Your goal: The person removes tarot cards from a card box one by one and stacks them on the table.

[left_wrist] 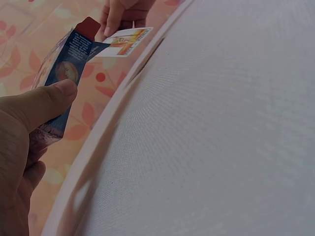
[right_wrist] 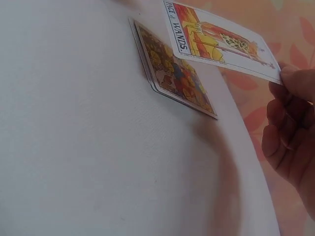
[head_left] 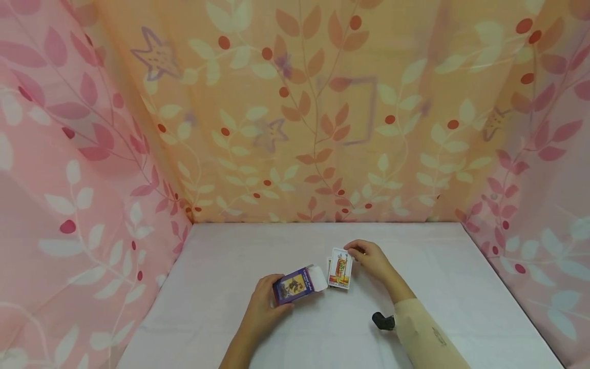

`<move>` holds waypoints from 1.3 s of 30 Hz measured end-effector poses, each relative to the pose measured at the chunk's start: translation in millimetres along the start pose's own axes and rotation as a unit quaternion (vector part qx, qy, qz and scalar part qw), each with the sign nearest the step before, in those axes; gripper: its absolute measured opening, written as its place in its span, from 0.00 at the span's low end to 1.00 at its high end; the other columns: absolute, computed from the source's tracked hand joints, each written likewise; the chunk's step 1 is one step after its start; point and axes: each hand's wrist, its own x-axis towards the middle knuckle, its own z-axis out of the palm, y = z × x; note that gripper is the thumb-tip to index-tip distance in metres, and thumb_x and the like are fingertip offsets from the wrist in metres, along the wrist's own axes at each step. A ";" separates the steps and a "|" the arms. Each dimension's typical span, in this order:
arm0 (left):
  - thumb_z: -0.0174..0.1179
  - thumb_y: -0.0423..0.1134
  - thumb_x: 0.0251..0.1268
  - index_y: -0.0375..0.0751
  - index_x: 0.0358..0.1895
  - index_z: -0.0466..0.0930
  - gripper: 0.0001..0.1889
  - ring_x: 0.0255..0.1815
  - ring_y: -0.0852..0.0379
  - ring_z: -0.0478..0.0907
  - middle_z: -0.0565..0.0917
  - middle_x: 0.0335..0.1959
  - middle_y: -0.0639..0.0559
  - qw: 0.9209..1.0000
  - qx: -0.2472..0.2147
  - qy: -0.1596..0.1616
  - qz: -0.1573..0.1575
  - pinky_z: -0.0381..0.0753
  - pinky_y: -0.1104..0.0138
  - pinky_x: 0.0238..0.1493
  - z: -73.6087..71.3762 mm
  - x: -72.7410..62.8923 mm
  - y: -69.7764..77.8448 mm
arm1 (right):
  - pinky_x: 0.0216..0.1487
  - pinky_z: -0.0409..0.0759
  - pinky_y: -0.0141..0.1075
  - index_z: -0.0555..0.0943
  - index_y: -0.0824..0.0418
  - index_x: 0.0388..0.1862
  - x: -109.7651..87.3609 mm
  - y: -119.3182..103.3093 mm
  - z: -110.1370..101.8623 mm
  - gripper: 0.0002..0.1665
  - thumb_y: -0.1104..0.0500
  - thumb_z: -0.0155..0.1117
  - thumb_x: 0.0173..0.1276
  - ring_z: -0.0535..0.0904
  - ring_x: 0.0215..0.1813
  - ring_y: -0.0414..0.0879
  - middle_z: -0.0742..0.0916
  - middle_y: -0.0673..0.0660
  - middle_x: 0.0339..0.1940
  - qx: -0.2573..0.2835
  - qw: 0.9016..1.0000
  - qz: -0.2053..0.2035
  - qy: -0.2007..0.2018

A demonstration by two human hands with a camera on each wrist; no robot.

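My left hand (head_left: pixel 266 302) grips a dark blue and purple card box (head_left: pixel 292 286) with a picture on its front. Its white end flap (head_left: pixel 313 280) stands out toward the right. In the left wrist view the thumb presses the narrow side of the box (left_wrist: pixel 67 73). My right hand (head_left: pixel 372 260) pinches a tarot card (right_wrist: pixel 224 42) by one end, thumb on top. The printed words on it read "Page of Wands". Below that card, a small stack of picture cards (right_wrist: pixel 172 73) lies on the white table, partly covered by it in the head view.
A black object (head_left: pixel 383 321) sits by the right sleeve's cuff. White cloth covers the table (head_left: pixel 207 256). An orange leaf-patterned curtain (head_left: pixel 322 169) hangs at the back, with pink patterned cloth (head_left: pixel 92 179) on both sides.
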 end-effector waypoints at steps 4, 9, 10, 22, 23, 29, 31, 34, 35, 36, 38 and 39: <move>0.83 0.47 0.42 0.56 0.68 0.73 0.44 0.69 0.53 0.72 0.76 0.65 0.58 1.000 0.000 0.002 0.006 0.70 0.47 0.74 0.2 -0.1 -0.2 | 0.37 0.81 0.34 0.86 0.55 0.50 4.2 1.8 2.5 0.10 0.55 0.62 0.78 0.77 0.41 0.46 0.86 0.53 0.40 0.000 1.000 -0.001 -0.015; 0.83 0.47 0.42 0.56 0.68 0.73 0.44 0.69 0.52 0.73 0.77 0.65 0.58 1.000 0.002 0.005 0.010 0.71 0.47 0.73 -0.2 0.0 0.4 | 0.36 0.81 0.33 0.86 0.57 0.49 10.1 5.4 5.7 0.09 0.56 0.62 0.77 0.78 0.40 0.46 0.86 0.53 0.39 0.001 1.000 -0.007 -0.022; 0.83 0.47 0.42 0.56 0.68 0.73 0.44 0.69 0.52 0.73 0.77 0.65 0.58 1.000 0.003 0.005 0.011 0.71 0.47 0.73 -0.3 -0.1 0.8 | 0.37 0.81 0.33 0.86 0.57 0.49 11.1 6.5 6.3 0.09 0.57 0.62 0.77 0.78 0.40 0.46 0.87 0.53 0.39 0.001 1.000 -0.008 -0.023; 0.83 0.46 0.42 0.53 0.67 0.74 0.43 0.67 0.51 0.74 0.78 0.64 0.56 1.000 0.006 0.010 0.021 0.73 0.46 0.71 -1.0 -0.3 1.4 | 0.51 0.80 0.38 0.87 0.52 0.48 16.3 22.9 13.3 0.08 0.55 0.63 0.77 0.78 0.48 0.48 0.88 0.51 0.45 0.023 0.999 0.012 -0.036; 0.83 0.46 0.42 0.53 0.67 0.74 0.43 0.67 0.50 0.74 0.78 0.64 0.56 1.000 0.006 0.009 0.021 0.73 0.46 0.71 -0.9 -0.5 1.0 | 0.52 0.80 0.39 0.87 0.52 0.48 16.6 24.0 13.9 0.08 0.55 0.63 0.77 0.78 0.48 0.48 0.88 0.50 0.45 0.025 0.999 0.010 -0.036; 0.83 0.47 0.42 0.55 0.67 0.73 0.43 0.68 0.53 0.73 0.77 0.64 0.59 1.000 0.006 0.005 0.010 0.72 0.47 0.73 -0.4 -1.5 -0.4 | 0.58 0.79 0.43 0.87 0.51 0.47 18.2 27.6 16.7 0.07 0.55 0.64 0.76 0.79 0.50 0.46 0.89 0.48 0.44 0.011 1.000 -0.003 -0.027; 0.83 0.46 0.42 0.56 0.67 0.73 0.43 0.68 0.54 0.73 0.77 0.64 0.60 1.000 0.004 0.003 0.009 0.72 0.47 0.73 -0.4 -1.6 -0.6 | 0.58 0.79 0.43 0.87 0.51 0.47 18.7 28.0 17.4 0.07 0.55 0.64 0.76 0.80 0.50 0.46 0.89 0.48 0.44 0.007 1.000 -0.005 -0.024; 0.83 0.46 0.42 0.57 0.68 0.73 0.43 0.68 0.53 0.72 0.77 0.64 0.60 1.000 0.001 0.002 0.009 0.71 0.46 0.73 -0.5 -1.4 -0.5 | 0.58 0.79 0.43 0.87 0.52 0.47 20.1 28.5 17.9 0.07 0.55 0.65 0.75 0.80 0.50 0.46 0.89 0.48 0.44 0.003 1.000 -0.011 -0.022; 0.83 0.46 0.43 0.57 0.68 0.73 0.43 0.68 0.53 0.72 0.77 0.65 0.59 1.000 0.001 0.002 0.009 0.71 0.46 0.73 -0.5 -1.2 -0.4 | 0.58 0.79 0.43 0.87 0.52 0.47 20.7 28.9 18.0 0.07 0.55 0.65 0.75 0.80 0.50 0.46 0.89 0.48 0.44 0.002 1.000 -0.011 -0.021; 0.83 0.46 0.43 0.57 0.68 0.73 0.43 0.68 0.53 0.72 0.77 0.65 0.59 1.000 0.001 0.002 0.009 0.71 0.46 0.73 -0.5 -1.1 -0.3 | 0.58 0.80 0.43 0.87 0.52 0.47 21.5 29.6 18.1 0.07 0.55 0.65 0.75 0.80 0.50 0.45 0.89 0.48 0.44 -0.001 1.000 -0.013 -0.019; 0.83 0.47 0.43 0.57 0.68 0.73 0.43 0.69 0.52 0.72 0.77 0.65 0.59 1.000 0.002 0.002 0.007 0.71 0.46 0.73 -0.6 -0.8 -0.1 | 0.59 0.80 0.44 0.87 0.52 0.47 22.8 31.0 18.5 0.07 0.55 0.65 0.75 0.80 0.51 0.45 0.89 0.48 0.44 -0.007 1.000 -0.016 -0.017; 0.83 0.47 0.43 0.56 0.68 0.73 0.43 0.69 0.52 0.72 0.77 0.65 0.58 1.000 0.002 0.002 0.007 0.71 0.46 0.73 -0.7 -0.7 0.0 | 0.59 0.80 0.44 0.87 0.52 0.47 23.4 31.7 18.7 0.07 0.55 0.65 0.75 0.81 0.51 0.45 0.89 0.48 0.44 -0.011 1.000 -0.017 -0.015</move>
